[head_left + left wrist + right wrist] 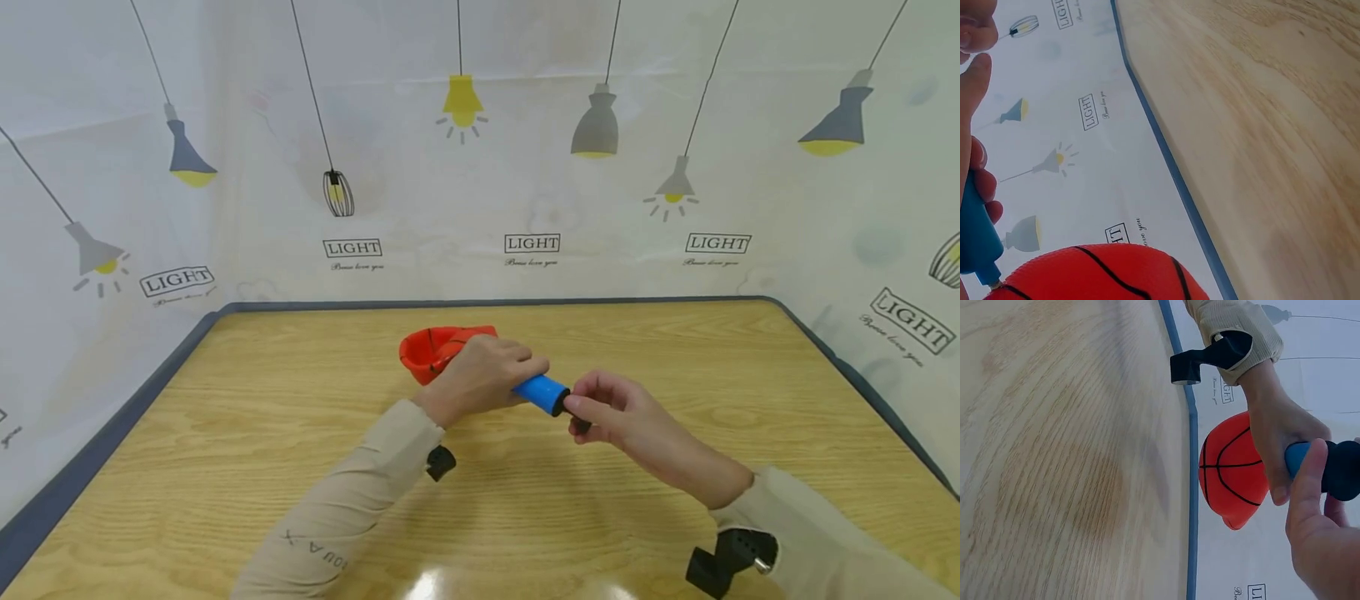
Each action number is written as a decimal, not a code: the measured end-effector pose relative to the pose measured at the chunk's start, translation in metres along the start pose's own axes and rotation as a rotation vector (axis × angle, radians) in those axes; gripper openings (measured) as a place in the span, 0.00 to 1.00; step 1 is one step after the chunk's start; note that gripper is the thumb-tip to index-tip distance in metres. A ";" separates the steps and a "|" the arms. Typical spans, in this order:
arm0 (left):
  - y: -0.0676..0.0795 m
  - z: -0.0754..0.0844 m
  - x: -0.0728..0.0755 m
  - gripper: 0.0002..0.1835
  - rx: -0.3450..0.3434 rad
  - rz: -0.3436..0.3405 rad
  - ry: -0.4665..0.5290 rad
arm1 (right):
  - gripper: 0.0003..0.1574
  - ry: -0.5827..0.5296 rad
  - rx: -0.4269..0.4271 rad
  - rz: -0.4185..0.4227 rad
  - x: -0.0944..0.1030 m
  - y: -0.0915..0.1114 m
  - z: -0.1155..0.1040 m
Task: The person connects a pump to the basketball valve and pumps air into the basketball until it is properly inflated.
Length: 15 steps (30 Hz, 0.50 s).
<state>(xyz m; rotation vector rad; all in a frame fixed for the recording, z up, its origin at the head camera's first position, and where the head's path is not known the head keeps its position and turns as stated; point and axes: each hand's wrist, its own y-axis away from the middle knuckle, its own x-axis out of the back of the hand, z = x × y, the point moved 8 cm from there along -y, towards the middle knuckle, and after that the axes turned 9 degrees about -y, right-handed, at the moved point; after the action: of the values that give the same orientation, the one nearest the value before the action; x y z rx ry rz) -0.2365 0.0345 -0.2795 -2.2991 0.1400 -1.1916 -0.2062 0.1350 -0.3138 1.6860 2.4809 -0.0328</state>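
A red basketball (424,353) with black lines sags, its upper side caved in, beyond my left hand (480,375). That hand grips the blue barrel of a small hand pump (543,393). In the left wrist view the tapered tip of the pump (986,272) meets the surface of the ball (1104,272) at a thin metal needle. My right hand (626,421) pinches the black handle (580,425) at the near end of the pump. From the right wrist, the thumb and fingers show round this dark handle (1341,472), close behind the left hand (1279,425).
The wood-grain table (300,375) has a dark blue border (495,305) along its back and sides. White sheeting (412,200) printed with lamps hangs round it. Each sleeve carries a black wrist mount, such as the right one (723,562).
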 end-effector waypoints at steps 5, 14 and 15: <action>0.003 0.000 -0.003 0.11 -0.012 0.013 -0.015 | 0.13 0.060 0.031 0.002 0.001 -0.002 0.002; 0.005 -0.004 -0.008 0.11 -0.026 -0.003 -0.032 | 0.13 0.085 0.090 0.039 0.000 -0.002 0.000; 0.005 -0.004 -0.008 0.11 -0.028 -0.004 -0.030 | 0.13 0.091 0.093 0.040 -0.001 -0.001 0.000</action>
<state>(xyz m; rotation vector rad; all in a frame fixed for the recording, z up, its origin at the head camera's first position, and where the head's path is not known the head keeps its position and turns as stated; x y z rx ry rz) -0.2433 0.0308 -0.2861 -2.3416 0.1416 -1.1634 -0.2070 0.1341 -0.3141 1.8119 2.5476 -0.0691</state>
